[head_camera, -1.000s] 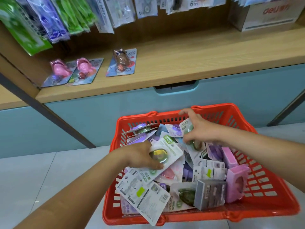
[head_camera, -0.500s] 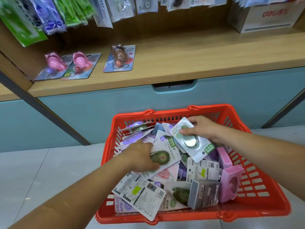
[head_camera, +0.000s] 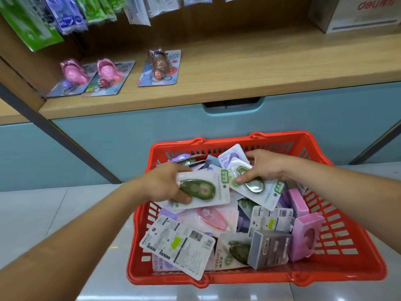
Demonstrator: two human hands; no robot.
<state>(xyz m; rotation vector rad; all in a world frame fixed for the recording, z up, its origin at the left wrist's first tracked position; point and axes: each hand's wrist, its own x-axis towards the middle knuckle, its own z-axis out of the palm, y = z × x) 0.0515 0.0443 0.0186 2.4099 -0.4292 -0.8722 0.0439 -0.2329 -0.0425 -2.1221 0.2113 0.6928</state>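
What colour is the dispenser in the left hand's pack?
Dark green dispenser, best seen in the head view.

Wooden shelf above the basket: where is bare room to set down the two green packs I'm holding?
The light wooden shelf is bare from the brown keychain card rightward to the white cardboard box. Its left end holds two pink keychain cards. The red plastic basket is heaped full under the left hand and right hand.

Left hand [head_camera: 165,185] gripping green pack [head_camera: 206,190], red basket [head_camera: 358,242]
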